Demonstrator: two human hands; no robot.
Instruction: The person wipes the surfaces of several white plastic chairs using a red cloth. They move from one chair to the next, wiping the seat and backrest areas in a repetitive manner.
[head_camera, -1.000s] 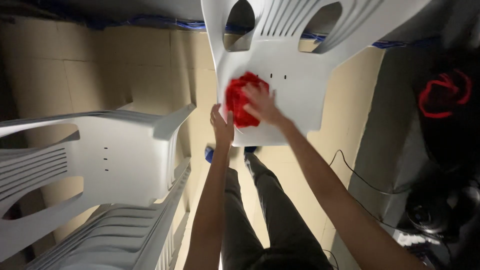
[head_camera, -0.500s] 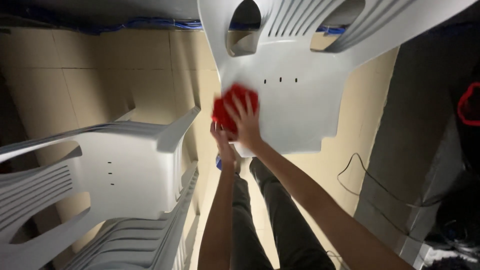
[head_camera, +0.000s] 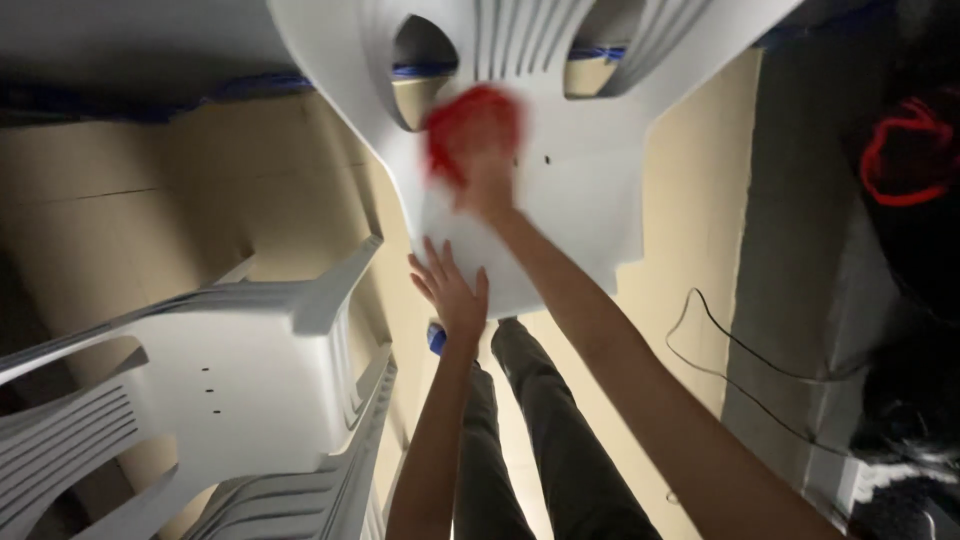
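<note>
Right hand (head_camera: 485, 185): pressed onto a red cloth (head_camera: 472, 130); grip closed over the cloth, blurred.
Red cloth: held against the seat of the white plastic chair (head_camera: 560, 200), just below its slatted back.
Left hand (head_camera: 450, 290): grip released, fingers spread, laid at the chair seat's front edge.
Stack of white chairs (head_camera: 230, 400): seen at left on the tan floor (head_camera: 150, 220).
Black cable (head_camera: 740, 350): lying at right.

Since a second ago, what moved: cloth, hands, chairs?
The right hand slid the red cloth up the seat of the white plastic chair, from mid-seat towards the slatted back; it is motion-blurred now. The left hand keeps its open palm on the seat's front edge, though the camera has shifted too. The right hand keeps hold of the cloth. The stacked white chairs at left stayed put.
</note>
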